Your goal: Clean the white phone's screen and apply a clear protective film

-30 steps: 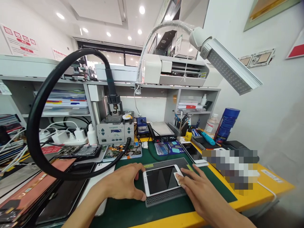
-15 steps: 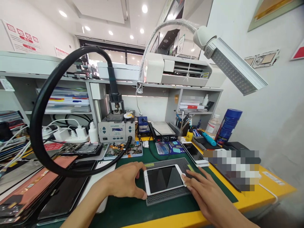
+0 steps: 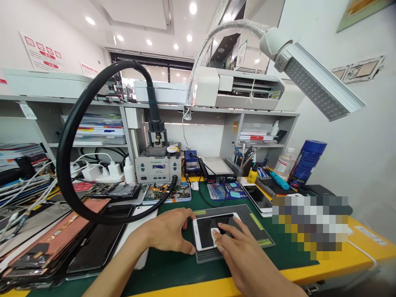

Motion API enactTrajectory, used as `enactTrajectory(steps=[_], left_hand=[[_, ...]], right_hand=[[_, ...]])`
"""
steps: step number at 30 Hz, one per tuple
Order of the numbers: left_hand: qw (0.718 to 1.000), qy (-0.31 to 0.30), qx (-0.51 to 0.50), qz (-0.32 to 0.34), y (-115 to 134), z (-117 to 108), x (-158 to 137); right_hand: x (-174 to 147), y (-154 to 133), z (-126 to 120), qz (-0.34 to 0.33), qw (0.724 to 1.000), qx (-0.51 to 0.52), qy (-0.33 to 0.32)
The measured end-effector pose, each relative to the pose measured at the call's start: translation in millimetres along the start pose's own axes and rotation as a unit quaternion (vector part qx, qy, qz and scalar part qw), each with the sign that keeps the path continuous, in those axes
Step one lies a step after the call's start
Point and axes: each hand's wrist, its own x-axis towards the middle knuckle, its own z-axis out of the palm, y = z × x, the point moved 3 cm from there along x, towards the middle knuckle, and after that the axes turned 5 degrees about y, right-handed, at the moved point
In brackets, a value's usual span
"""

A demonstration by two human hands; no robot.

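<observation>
A white smartphone (image 3: pixel 203 232) with a dark screen lies face up on a grey perforated pad (image 3: pixel 254 225). My left hand (image 3: pixel 165 231) spans its left end, with the index finger at the far corner and the thumb at the near corner. Pinched at the fingertips of my right hand (image 3: pixel 238 249) is a small white wipe (image 3: pixel 213 232), pressed on the screen around its middle. The right part of the phone is partly covered by that hand.
A hot-air station (image 3: pixel 157 169) stands behind, its thick black hose (image 3: pixel 63 165) looping on the left. Black phone parts (image 3: pixel 95 243) are stacked at left. Another white phone (image 3: pixel 258 200) lies at right, near a blue can (image 3: pixel 307 163). A lamp (image 3: pixel 321 82) hangs overhead.
My right hand has slid left with the white wipe, from the phone's right end to the middle of the screen. My left hand stays at the phone's left end. The view has shifted slightly.
</observation>
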Motion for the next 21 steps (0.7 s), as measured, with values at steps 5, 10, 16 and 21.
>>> enactTrajectory(steps=[5,10,16,21], left_hand=[[1.0,0.003,0.008,0.008,-1,1,-1],[1.0,-0.001,0.008,0.009,-3,2,0],[1.0,-0.015,0.01,0.002,-2,1,0],[1.0,-0.018,0.004,-0.005,0,0,-2]], right_hand=[[12,-21,16,-0.016,0.999,0.049,0.007],[15,-30,27,-0.021,0.997,0.064,0.029],[9,-33,37,-0.047,0.994,0.006,0.102],[-1,-32,41,-0.041,0.982,-0.033,0.184]])
